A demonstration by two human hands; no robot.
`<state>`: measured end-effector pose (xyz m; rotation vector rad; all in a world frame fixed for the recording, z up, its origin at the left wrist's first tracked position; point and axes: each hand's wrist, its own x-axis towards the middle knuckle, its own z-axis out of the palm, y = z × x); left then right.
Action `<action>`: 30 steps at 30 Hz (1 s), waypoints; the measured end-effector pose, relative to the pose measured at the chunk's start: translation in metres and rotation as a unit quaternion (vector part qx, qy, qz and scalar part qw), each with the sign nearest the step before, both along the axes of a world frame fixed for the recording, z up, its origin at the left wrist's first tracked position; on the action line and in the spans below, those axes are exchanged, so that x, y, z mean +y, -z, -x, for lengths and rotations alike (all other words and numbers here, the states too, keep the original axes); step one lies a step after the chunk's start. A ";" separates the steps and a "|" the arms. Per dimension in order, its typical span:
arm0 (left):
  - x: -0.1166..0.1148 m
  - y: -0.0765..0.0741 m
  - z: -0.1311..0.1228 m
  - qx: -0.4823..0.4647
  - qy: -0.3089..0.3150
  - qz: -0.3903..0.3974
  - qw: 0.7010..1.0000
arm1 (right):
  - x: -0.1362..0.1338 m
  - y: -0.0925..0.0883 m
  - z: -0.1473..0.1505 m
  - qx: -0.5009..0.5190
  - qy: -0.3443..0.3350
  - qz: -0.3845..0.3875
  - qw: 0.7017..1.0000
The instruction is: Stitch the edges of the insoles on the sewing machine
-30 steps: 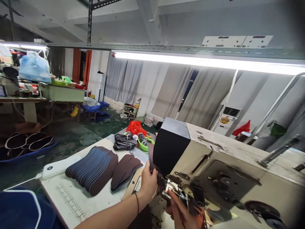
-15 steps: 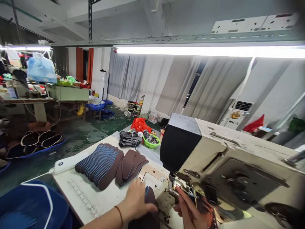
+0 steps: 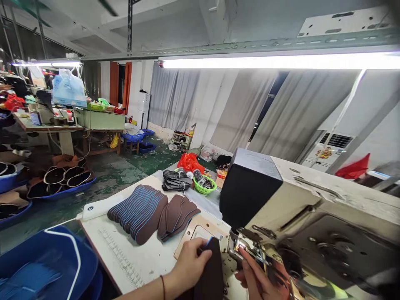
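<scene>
My left hand (image 3: 194, 263) is closed on the edge of a dark brown padded piece with a blue edge (image 3: 214, 266), thumb and fingers pinching it beside the sewing machine's bed. My right hand (image 3: 256, 273) is at the presser foot of the sewing machine (image 3: 250, 183), its index fingertip at the bright metal by the needle. Those fingers are pressed together; whether something thin is between them is hidden. Left of the machine lies a fanned row of brown blue-edged pieces (image 3: 137, 212), with a looser pile of brown pieces (image 3: 177, 214) next to it.
A bundle of dark strips (image 3: 176, 180), a green basket (image 3: 204, 189) and a red plastic bag (image 3: 190, 162) sit at the table's far end. A blue tub (image 3: 71, 254) stands at the table's left. Blue trays with dark parts (image 3: 62, 183) rest on the floor.
My left hand has moved right from beside the loose pile and has taken hold of the brown piece. My right hand stays at the presser foot. The view has turned slightly left.
</scene>
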<state>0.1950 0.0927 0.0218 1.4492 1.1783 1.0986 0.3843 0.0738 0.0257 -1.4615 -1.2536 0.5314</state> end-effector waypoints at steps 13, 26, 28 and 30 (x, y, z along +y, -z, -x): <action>0.026 -0.051 -0.013 -0.090 0.061 0.078 0.991 | 0.005 0.020 -0.008 0.017 -0.062 -0.021 0.998; 0.035 -0.049 -0.015 -0.090 0.099 0.072 0.988 | 0.000 0.009 -0.001 -0.001 -0.054 -0.042 0.998; 0.036 -0.052 -0.014 -0.088 0.103 0.071 0.988 | -0.001 0.007 -0.001 -0.015 -0.063 -0.039 0.997; 0.035 -0.053 -0.013 -0.095 0.119 0.080 0.985 | -0.002 0.006 -0.002 -0.037 -0.077 -0.030 0.996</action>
